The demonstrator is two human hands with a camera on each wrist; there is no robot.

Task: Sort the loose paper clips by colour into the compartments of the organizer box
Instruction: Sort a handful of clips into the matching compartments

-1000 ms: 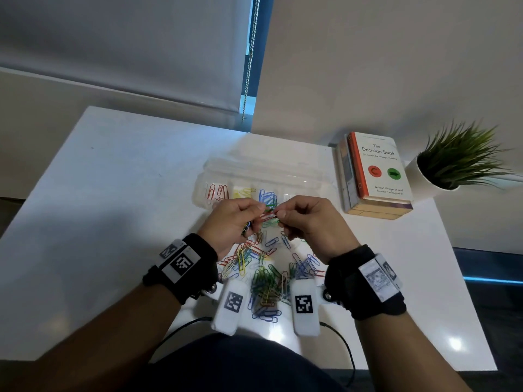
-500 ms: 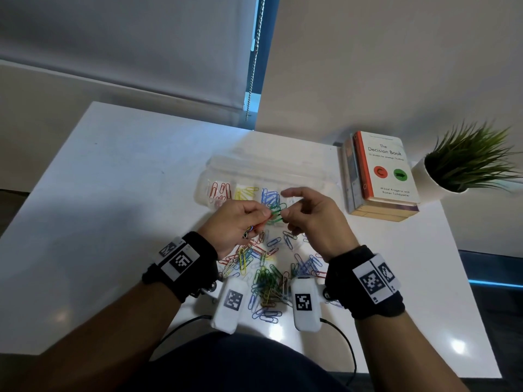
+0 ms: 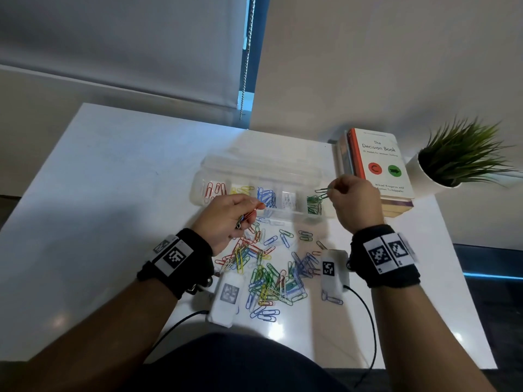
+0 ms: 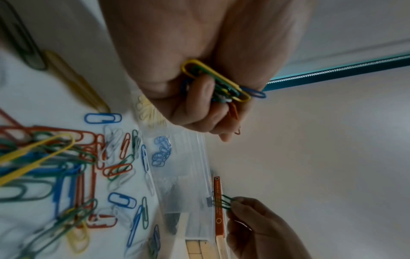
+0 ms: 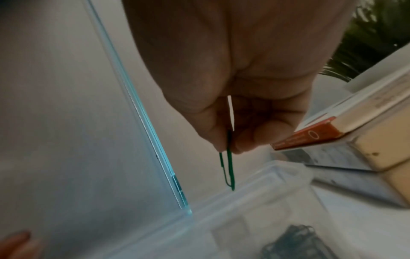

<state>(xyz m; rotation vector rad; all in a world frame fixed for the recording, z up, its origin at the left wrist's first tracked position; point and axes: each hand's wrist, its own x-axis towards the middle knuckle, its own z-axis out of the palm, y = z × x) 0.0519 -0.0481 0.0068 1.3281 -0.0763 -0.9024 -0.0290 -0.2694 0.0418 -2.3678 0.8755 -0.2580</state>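
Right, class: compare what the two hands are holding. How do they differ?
The left hand grips a mixed bunch of clips, yellow, blue, green and red; the right hand pinches green clips only. The left is over the loose pile; the right is over the box's green compartment. Both hold paper clips.

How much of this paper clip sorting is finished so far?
Partly done: the clear plastic organizer box already holds separate red, yellow, blue, pale and green batches. In hand: the right hand pinches a green paper clip above the green compartment; the left hand grips a mixed-colour bunch of clips. Left: the multicoloured pile of loose clips on the white table.
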